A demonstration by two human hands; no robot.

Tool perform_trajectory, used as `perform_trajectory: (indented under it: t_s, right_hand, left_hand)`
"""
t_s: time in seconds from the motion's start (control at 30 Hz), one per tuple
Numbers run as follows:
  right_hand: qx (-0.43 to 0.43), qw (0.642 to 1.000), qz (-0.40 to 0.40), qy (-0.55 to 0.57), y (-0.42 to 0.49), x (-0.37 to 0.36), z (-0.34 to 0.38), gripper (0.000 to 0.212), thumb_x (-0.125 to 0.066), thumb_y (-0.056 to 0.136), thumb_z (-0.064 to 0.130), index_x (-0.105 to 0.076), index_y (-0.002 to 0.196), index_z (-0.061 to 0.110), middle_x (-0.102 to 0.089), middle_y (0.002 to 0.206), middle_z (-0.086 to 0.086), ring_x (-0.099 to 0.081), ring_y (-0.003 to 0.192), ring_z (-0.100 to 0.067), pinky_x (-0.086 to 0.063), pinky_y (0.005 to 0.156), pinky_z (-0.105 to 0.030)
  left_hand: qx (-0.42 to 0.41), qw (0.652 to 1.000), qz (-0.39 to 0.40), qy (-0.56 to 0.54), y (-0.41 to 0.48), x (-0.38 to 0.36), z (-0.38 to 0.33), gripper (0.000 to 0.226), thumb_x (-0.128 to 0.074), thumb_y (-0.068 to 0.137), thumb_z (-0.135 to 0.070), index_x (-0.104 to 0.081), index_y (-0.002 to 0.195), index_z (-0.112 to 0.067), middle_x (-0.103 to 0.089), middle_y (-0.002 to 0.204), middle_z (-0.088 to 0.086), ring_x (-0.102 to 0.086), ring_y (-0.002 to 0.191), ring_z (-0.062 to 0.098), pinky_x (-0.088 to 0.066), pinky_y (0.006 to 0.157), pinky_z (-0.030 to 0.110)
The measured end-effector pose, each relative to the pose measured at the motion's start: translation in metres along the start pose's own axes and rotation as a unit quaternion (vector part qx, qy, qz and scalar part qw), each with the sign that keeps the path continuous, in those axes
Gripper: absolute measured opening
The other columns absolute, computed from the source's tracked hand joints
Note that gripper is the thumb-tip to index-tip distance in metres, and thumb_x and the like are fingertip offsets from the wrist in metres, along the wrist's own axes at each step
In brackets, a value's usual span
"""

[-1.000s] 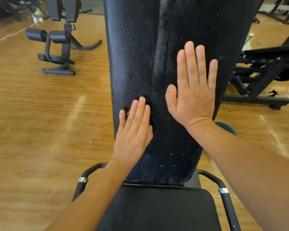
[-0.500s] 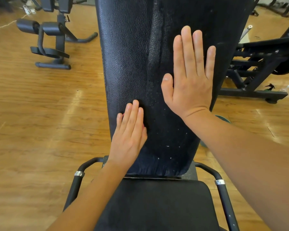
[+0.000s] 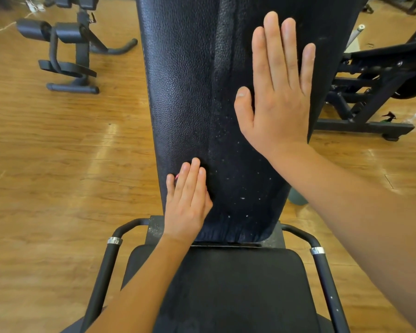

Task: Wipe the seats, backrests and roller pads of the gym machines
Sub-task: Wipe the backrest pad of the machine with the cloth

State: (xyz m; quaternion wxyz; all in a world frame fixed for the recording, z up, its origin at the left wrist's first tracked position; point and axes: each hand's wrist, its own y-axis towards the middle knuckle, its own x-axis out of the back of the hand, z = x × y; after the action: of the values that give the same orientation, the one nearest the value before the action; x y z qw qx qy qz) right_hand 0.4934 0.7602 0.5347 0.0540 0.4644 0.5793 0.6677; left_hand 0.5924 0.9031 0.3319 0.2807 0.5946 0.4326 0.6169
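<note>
Backrest [image 3: 187,92] of black grained vinyl stands before you, speckled with pale flecks low on its right half. Your right hand [image 3: 279,99] lies flat high on its right side, fingers straight and together, gripping nothing. Your left hand [image 3: 187,200] presses flat near the lower left edge, fingers straight. A pink speck [image 3: 177,177] shows by its little finger, perhaps a cloth. The seat [image 3: 238,284] sits just below, between two black handles [image 3: 106,260]. Another machine's roller pads [image 3: 46,31] stand well apart, far left.
</note>
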Motion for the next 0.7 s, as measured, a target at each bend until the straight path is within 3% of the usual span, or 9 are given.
perform_trajectory:
  t_s: [0.2, 0.33, 0.5, 0.63, 0.7]
  right_hand:
    - [-0.013, 0.990, 0.053, 0.130, -0.080, 0.015, 0.022, 0.066, -0.052, 0.096, 0.014, -0.031, 0.157, 0.000, -0.025, 0.166, -0.017, -0.018, 0.156, -0.033, -0.007, 0.127, -0.054]
    - [-0.003, 0.989, 0.114, 0.098, -0.163, -0.007, 0.023, 0.069, -0.053, 0.097, 0.018, -0.026, 0.160, 0.007, -0.020, 0.168, -0.011, -0.010, 0.158, -0.025, -0.005, 0.127, -0.052]
    - [0.017, 0.998, 0.050, 0.046, -0.186, -0.049, 0.015, 0.070, -0.039, 0.101, 0.030, -0.010, 0.163, 0.015, -0.010, 0.168, -0.004, -0.001, 0.158, -0.021, -0.003, 0.127, -0.051]
    - [0.024, 0.999, 0.025, 0.042, -0.189, -0.055, 0.013, 0.070, -0.036, 0.102, 0.032, -0.007, 0.163, 0.014, -0.012, 0.167, -0.002, 0.000, 0.158, -0.022, -0.003, 0.127, -0.051]
    - [0.028, 0.999, 0.025, 0.038, -0.189, -0.054, 0.012, 0.070, -0.037, 0.102, 0.033, -0.008, 0.163, 0.014, -0.012, 0.166, -0.002, 0.001, 0.158, -0.021, -0.003, 0.127, -0.050]
  left_hand:
    - [0.003, 1.000, -0.013, -0.006, -0.002, -0.004, 0.002, 0.055, -0.056, 0.097, -0.004, -0.037, 0.149, 0.000, -0.032, 0.159, 0.012, -0.015, 0.158, 0.021, -0.011, 0.126, 0.047]
    - [0.006, 1.000, -0.023, -0.017, -0.003, -0.007, 0.003, 0.054, -0.052, 0.100, -0.006, -0.034, 0.151, -0.001, -0.033, 0.158, 0.013, -0.015, 0.158, 0.020, -0.012, 0.126, 0.047]
    - [-0.003, 0.999, -0.038, -0.026, -0.005, -0.008, 0.003, 0.053, -0.052, 0.102, -0.005, -0.033, 0.151, -0.001, -0.033, 0.158, 0.014, -0.014, 0.158, 0.020, -0.013, 0.126, 0.046]
    - [-0.010, 0.999, -0.038, -0.031, -0.012, -0.008, 0.002, 0.062, -0.050, 0.103, -0.006, -0.021, 0.158, -0.009, -0.006, 0.172, 0.003, -0.010, 0.158, 0.022, -0.011, 0.127, 0.046]
    - [0.001, 0.999, -0.032, -0.037, -0.019, -0.007, -0.001, 0.061, -0.049, 0.103, -0.005, -0.020, 0.157, -0.008, -0.002, 0.172, 0.002, -0.009, 0.158, 0.023, -0.011, 0.127, 0.047]
